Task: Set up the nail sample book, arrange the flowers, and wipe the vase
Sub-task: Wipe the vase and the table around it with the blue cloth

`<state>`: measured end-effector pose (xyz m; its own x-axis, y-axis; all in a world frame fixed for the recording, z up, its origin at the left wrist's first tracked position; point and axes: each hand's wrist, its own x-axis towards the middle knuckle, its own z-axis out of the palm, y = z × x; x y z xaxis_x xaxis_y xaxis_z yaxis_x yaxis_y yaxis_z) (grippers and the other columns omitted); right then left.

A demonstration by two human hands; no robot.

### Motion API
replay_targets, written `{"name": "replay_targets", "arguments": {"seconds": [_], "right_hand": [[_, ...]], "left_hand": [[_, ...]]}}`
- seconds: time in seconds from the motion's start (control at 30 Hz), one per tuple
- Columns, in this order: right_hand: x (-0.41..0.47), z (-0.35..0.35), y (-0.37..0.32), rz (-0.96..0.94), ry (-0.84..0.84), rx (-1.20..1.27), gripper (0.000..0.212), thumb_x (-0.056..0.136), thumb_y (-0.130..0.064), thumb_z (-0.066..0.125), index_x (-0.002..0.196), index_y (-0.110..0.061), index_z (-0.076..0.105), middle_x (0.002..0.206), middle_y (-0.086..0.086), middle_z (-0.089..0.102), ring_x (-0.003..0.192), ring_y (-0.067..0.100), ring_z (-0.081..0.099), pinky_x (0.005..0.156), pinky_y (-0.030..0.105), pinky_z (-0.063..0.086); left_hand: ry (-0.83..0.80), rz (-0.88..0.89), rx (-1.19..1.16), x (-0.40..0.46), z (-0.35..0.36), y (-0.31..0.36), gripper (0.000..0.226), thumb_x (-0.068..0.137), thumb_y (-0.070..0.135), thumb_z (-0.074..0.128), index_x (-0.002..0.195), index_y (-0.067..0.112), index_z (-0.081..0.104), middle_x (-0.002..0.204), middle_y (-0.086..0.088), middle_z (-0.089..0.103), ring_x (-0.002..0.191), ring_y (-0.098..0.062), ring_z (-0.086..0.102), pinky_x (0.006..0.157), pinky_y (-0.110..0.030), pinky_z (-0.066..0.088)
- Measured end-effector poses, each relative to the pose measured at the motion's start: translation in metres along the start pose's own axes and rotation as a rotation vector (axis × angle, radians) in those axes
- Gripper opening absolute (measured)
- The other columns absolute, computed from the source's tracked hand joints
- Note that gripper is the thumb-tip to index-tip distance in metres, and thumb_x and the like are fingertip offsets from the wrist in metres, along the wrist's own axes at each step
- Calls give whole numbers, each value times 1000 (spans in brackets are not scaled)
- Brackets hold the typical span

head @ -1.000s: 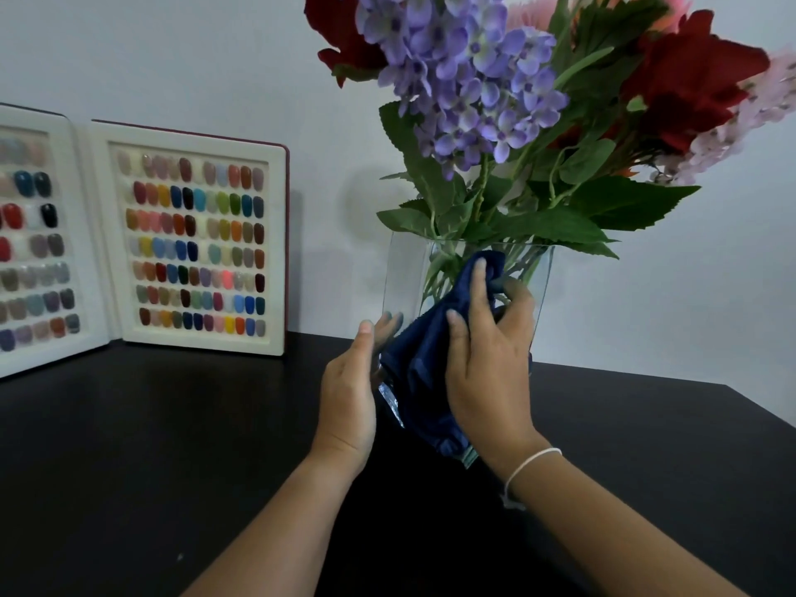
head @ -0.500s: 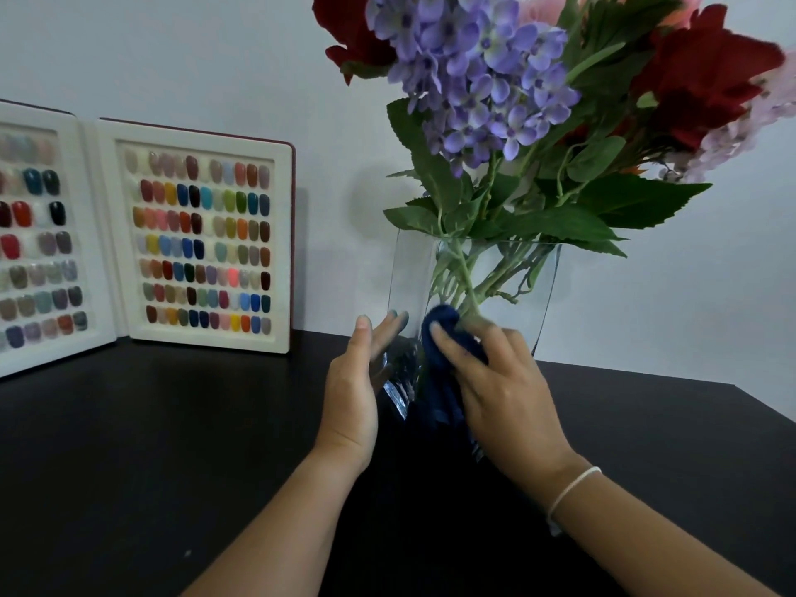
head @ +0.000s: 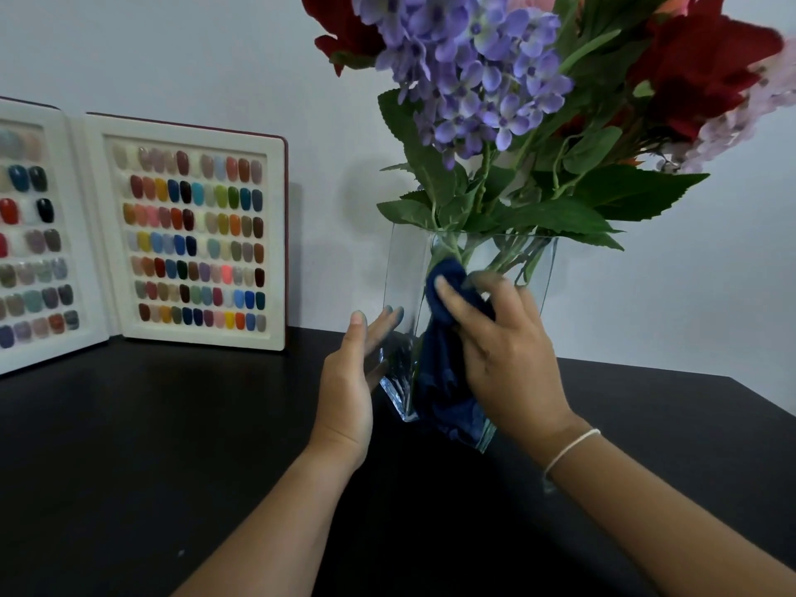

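Shifted lower since a second ago, dark blue cloth [head: 448, 338] is gripped by right hand [head: 504, 355] against clear square glass vase [head: 405, 273] on black table [head: 129, 445]; left hand [head: 349, 381], fingers straight, is pressed alongside for steadying.

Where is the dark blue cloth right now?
The dark blue cloth is centre-right in the head view, pressed against the clear glass vase's front by the right hand, below the green leaves.
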<state>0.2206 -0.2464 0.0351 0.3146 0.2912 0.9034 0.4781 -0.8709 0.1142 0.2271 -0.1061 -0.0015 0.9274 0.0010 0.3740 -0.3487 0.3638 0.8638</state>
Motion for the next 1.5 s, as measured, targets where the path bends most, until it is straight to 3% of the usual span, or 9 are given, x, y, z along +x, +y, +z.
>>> {"name": "replay_targets", "arguments": {"seconds": [0.2, 0.3, 0.4, 0.53, 0.73, 0.93, 1.07, 1.37, 1.5], "right_hand": [[-38, -16, 26, -21, -252, -54, 41, 75, 0, 54, 114, -11, 63, 102, 17, 64, 71, 34, 57, 57, 36, 52], [-34, -21, 49, 254, -137, 2, 56, 68, 19, 60, 117, -8, 60, 110, 21, 57, 76, 36, 55, 58, 34, 47], [-23, -18, 62, 460, 28, 136, 41, 82, 9, 54, 117, -11, 60, 111, 10, 52, 79, 15, 46, 69, 14, 32], [-10, -16, 66, 500, 176, 194, 35, 83, -1, 59, 116, -12, 61, 101, -2, 46, 79, -4, 38, 70, 8, 31], [-18, -13, 60, 435, 133, 222, 31, 79, 3, 62, 107, -11, 66, 100, 2, 53, 83, 4, 47, 70, 7, 36], [-49, -27, 65, 176, -329, 95, 34, 72, 13, 64, 97, -10, 71, 98, 16, 65, 76, 36, 60, 67, 33, 46], [-46, -42, 70, 94, -557, 53, 35, 76, 10, 62, 101, -13, 71, 102, 14, 65, 80, 36, 58, 67, 36, 44], [-21, -103, 115, 366, -294, 53, 31, 80, 4, 60, 100, -18, 69, 102, 7, 61, 85, 14, 52, 75, 6, 34], [-33, -74, 90, 221, -380, 74, 29, 78, 6, 62, 100, -11, 70, 101, 15, 62, 89, 29, 58, 83, 23, 40]], "left_hand": [[-13, 22, -8, 0, -1, -2, 48, 81, 56, 31, 97, 33, 69, 129, 7, 56, 125, -3, 43, 97, -25, 39], [-18, 18, -7, 3, -2, -3, 46, 87, 51, 28, 101, 32, 67, 132, 4, 55, 127, -5, 41, 90, -22, 40], [-17, 18, 1, 4, -1, -5, 47, 88, 50, 27, 105, 30, 65, 133, 3, 54, 129, -6, 40, 92, -23, 39], [-8, 18, 22, 6, -2, -7, 48, 93, 45, 24, 113, 24, 63, 134, 4, 54, 128, -7, 41, 96, -24, 38], [-5, 9, 39, 7, -4, -9, 49, 93, 44, 25, 118, 20, 61, 136, 1, 52, 129, -11, 40, 97, -26, 38], [-1, -6, 26, 7, -4, -8, 44, 93, 44, 27, 109, 28, 64, 136, 3, 52, 130, -12, 39, 99, -29, 37], [6, -11, 33, 7, -4, -8, 47, 92, 45, 27, 113, 23, 63, 135, 2, 53, 130, -12, 39, 100, -30, 37], [-7, -5, 50, 6, -3, -8, 47, 93, 44, 25, 115, 24, 62, 136, 1, 52, 130, -12, 39, 99, -29, 36], [-4, -2, 53, 6, -2, -7, 45, 93, 44, 26, 113, 25, 62, 137, 3, 51, 130, -11, 39, 94, -24, 37]]}}
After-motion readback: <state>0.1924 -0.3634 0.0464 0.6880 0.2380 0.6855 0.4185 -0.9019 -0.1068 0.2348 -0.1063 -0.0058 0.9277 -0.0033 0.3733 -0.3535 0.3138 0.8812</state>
